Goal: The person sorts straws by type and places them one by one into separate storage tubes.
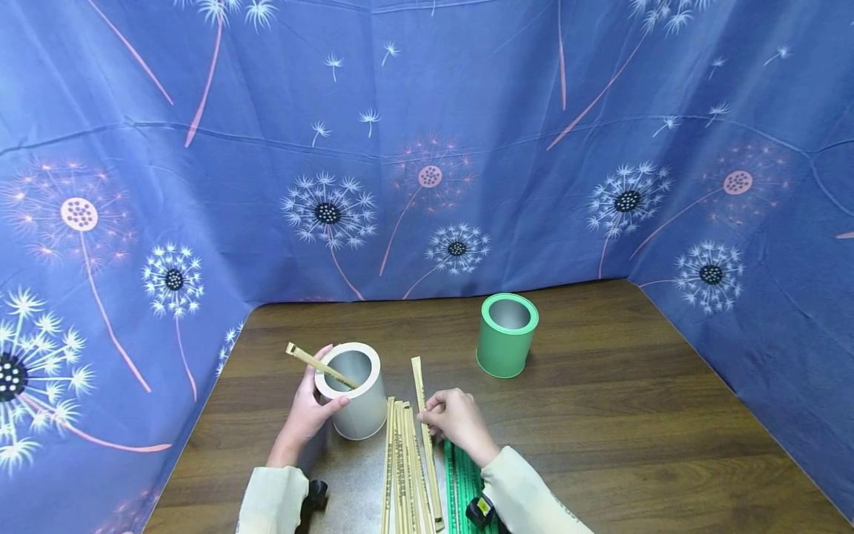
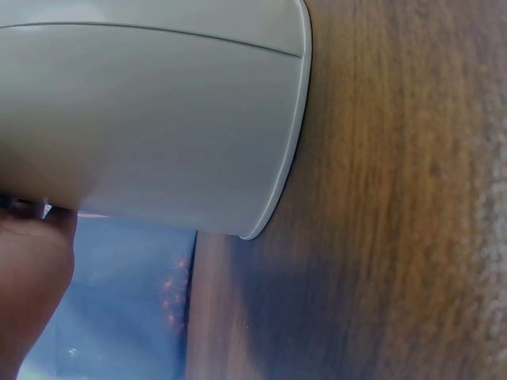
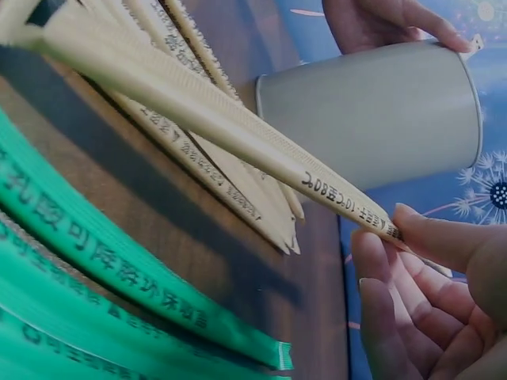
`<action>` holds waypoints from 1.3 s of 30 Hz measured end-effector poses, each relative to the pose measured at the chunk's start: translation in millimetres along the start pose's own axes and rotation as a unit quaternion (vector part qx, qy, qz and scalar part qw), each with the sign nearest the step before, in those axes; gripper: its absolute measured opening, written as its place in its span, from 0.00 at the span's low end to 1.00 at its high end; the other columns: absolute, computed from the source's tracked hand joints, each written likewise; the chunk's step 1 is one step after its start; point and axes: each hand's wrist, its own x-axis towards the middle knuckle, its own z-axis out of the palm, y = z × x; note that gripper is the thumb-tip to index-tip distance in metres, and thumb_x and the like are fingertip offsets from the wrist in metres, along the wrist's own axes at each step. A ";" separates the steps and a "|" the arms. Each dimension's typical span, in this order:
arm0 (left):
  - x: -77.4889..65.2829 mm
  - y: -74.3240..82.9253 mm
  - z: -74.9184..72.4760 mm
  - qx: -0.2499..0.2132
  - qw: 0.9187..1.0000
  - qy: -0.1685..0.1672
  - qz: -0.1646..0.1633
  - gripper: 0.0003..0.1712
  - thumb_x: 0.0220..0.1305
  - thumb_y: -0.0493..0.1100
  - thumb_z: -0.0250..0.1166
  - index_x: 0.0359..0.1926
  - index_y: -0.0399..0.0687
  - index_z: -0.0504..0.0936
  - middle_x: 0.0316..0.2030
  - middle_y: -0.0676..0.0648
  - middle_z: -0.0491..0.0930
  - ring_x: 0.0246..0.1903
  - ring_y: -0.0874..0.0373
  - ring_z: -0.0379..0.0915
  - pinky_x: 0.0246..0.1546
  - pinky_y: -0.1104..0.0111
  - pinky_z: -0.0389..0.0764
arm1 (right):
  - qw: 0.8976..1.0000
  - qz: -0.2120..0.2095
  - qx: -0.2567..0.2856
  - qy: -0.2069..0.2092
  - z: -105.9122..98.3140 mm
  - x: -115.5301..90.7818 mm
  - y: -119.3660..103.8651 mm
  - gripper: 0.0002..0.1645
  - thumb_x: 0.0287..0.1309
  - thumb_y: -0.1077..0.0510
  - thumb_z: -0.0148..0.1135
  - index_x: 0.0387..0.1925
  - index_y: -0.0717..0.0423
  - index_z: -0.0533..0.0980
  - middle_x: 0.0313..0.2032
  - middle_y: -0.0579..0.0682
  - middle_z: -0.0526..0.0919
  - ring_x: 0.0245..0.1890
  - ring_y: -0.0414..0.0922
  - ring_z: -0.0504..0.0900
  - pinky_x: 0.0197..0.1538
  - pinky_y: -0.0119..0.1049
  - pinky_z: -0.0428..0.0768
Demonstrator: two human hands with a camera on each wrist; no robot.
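My left hand (image 1: pixel 308 415) holds a white can (image 1: pixel 363 411) round its side, thumb near the rim. The can stands upright on the table, and one beige wrapped straw (image 1: pixel 313 361) leans in it, its upper end sticking out to the left. Between thumb and fingertips, my right hand (image 1: pixel 462 421) pinches another beige wrapped straw (image 3: pixel 277 162), printed with dark lettering. That straw slants above the table, beside a bundle of beige wrapped straws (image 1: pixel 402 467). Green wrapped straws (image 1: pixel 459 482) lie beneath the right wrist.
A green can (image 1: pixel 502 348), open at the top, stands farther back on the right of the wooden table (image 1: pixel 640 415). Blue cloth (image 1: pixel 527 215) with a dandelion pattern hangs behind the table and along both sides.
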 end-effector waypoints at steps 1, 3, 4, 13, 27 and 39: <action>0.0 0.2 -0.1 0.002 1.000 0.000 0.002 0.53 0.45 0.28 0.69 0.72 0.42 0.55 0.66 0.34 0.63 0.59 0.79 0.62 0.56 0.86 0.61 | 1.000 -0.002 0.001 0.004 -0.8 0.5 -1.1 0.08 0.48 0.59 0.72 0.23 0.57 0.80 0.16 0.48 0.84 0.15 0.48 0.82 0.17 0.30 0.74; 0.2 0.6 -0.2 0.005 1.000 0.001 0.007 0.53 0.45 0.29 0.69 0.72 0.41 0.55 0.66 0.31 0.62 0.59 0.80 0.62 0.56 0.87 0.61 | 1.000 -0.010 -0.002 0.013 -2.0 1.4 -2.6 0.08 0.48 0.59 0.72 0.23 0.57 0.80 0.16 0.48 0.84 0.16 0.48 0.83 0.17 0.29 0.73; 0.3 0.8 -0.3 0.004 1.000 0.001 0.009 0.53 0.45 0.29 0.69 0.72 0.41 0.55 0.66 0.31 0.62 0.58 0.80 0.62 0.56 0.87 0.61 | 1.000 -0.014 -0.005 0.016 -2.6 1.8 -3.5 0.08 0.48 0.58 0.72 0.23 0.57 0.80 0.16 0.48 0.83 0.16 0.48 0.83 0.18 0.29 0.73; 0.4 -1.5 -0.9 -0.001 1.000 0.001 0.017 0.53 0.44 0.28 0.70 0.72 0.41 0.55 0.65 0.32 0.64 0.57 0.78 0.64 0.55 0.86 0.62 | 0.998 -0.039 -0.026 0.039 -7.1 3.8 -9.0 0.08 0.49 0.56 0.72 0.23 0.54 0.80 0.18 0.46 0.84 0.17 0.43 0.83 0.27 0.29 0.74; 0.7 -0.5 -0.8 -0.007 1.000 -0.002 0.006 0.53 0.45 0.27 0.69 0.73 0.41 0.54 0.66 0.32 0.63 0.57 0.78 0.64 0.55 0.86 0.63 | 0.995 -0.052 -0.018 0.087 -13.3 8.9 -19.0 0.07 0.49 0.59 0.72 0.24 0.54 0.80 0.22 0.46 0.84 0.22 0.34 0.77 0.29 0.26 0.73; -0.3 -1.7 -1.1 0.003 1.000 0.003 0.004 0.53 0.44 0.29 0.69 0.72 0.43 0.56 0.64 0.45 0.66 0.57 0.78 0.64 0.56 0.86 0.63 | 0.993 -0.059 -0.001 0.103 -13.3 9.7 -22.1 0.07 0.47 0.60 0.73 0.24 0.55 0.80 0.22 0.47 0.84 0.23 0.32 0.77 0.30 0.24 0.74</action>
